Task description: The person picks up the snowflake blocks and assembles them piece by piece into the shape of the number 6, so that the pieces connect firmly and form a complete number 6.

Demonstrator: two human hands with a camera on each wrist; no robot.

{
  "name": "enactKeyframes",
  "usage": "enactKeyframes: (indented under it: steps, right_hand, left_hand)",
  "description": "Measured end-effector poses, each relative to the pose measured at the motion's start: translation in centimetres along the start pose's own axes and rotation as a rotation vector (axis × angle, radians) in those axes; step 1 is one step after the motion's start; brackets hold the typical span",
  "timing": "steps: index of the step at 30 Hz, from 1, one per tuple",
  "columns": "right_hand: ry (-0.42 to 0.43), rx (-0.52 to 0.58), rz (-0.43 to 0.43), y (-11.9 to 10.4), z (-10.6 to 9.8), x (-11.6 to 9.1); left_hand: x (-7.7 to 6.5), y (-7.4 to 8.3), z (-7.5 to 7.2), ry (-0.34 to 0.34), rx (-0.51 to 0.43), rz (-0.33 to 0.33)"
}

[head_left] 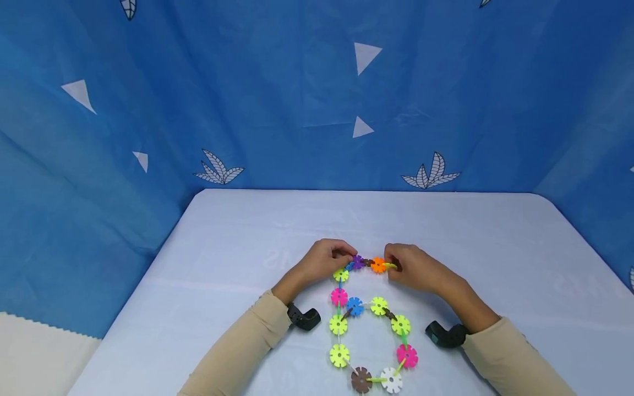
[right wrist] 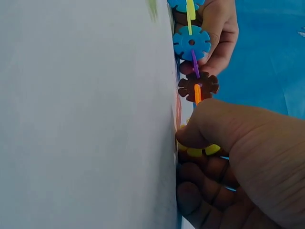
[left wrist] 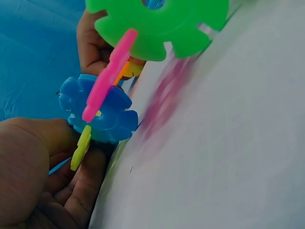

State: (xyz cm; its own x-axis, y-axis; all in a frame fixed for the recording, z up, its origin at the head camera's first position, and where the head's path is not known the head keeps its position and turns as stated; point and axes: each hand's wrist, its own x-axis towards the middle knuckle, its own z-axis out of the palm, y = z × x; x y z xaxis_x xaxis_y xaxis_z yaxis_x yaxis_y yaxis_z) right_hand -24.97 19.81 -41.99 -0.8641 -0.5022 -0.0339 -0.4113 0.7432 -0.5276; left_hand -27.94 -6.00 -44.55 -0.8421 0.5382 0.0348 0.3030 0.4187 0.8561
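A chain of notched plastic snowflake discs lies on the table, with a ring of discs at its near end. My left hand (head_left: pixel 324 258) pinches the chain's far end by the purple disc (head_left: pixel 358 262). In the left wrist view its fingers are around the chain near a yellow disc (left wrist: pixel 81 148) and a blue disc (left wrist: pixel 109 114). My right hand (head_left: pixel 413 267) pinches a yellow disc (right wrist: pixel 194 152), joined to the orange disc (head_left: pixel 378 265). A brown disc (right wrist: pixel 199 87) links orange and purple. The fingers partly hide the yellow disc.
The ring includes a white disc (head_left: pixel 392 380), a brown disc (head_left: pixel 361 380) and a pink disc (head_left: pixel 407 356), close to the forearms. The white table (head_left: pixel 238 220) ends at a blue patterned curtain (head_left: pixel 297 99). Dark bands (head_left: pixel 304 317) are on both wrists.
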Motion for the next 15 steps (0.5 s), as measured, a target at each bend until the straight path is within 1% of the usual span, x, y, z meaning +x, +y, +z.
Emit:
enactKeyframes:
  steps: [4,11,15]
  right_hand:
    - [-0.021,0.003,0.016,0.28,-0.21,0.19]
    - [-0.014,0.020,0.035,0.54,-0.39,0.11]
    - [-0.011,0.008,0.063,0.63,-0.31,0.09]
  left_hand:
    - [-0.07,-0.11,-0.10,0.012,-0.009,0.000]
    - [0.18,-0.33,0.07,0.020,-0.018,0.021]
    - [0.35,-0.48,0.19,0.024,-0.020,0.032]
